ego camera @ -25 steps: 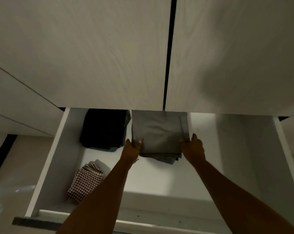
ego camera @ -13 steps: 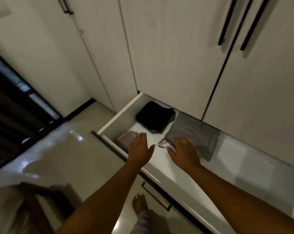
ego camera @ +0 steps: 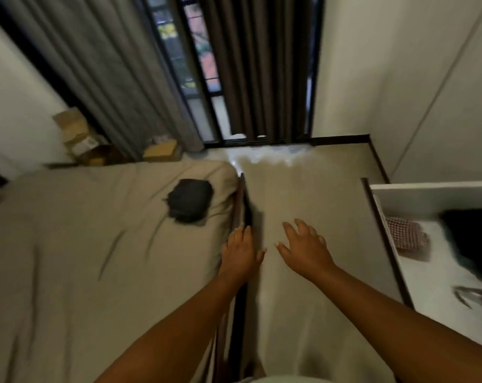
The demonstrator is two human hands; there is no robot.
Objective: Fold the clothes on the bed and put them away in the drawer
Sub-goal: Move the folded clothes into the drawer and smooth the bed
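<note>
Lying on the bed [ego camera: 82, 244], one dark garment [ego camera: 190, 200]; left hand [ego camera: 241, 254], right hand [ego camera: 306, 252] empty.

A home bedroom. A bed [ego camera: 82, 244] under a beige sheet stands beside long curtains [ego camera: 118, 70] drawn across a barred window [ego camera: 187, 51], and an open wardrobe drawer [ego camera: 427, 189] holds folded clothes [ego camera: 407, 236]. Cardboard boxes [ego camera: 79, 134] are stacked in the corner.

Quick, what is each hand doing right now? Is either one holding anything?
Left hand: open, fingers straight, holding nothing.
Right hand: open, fingers spread, holding nothing.
</note>
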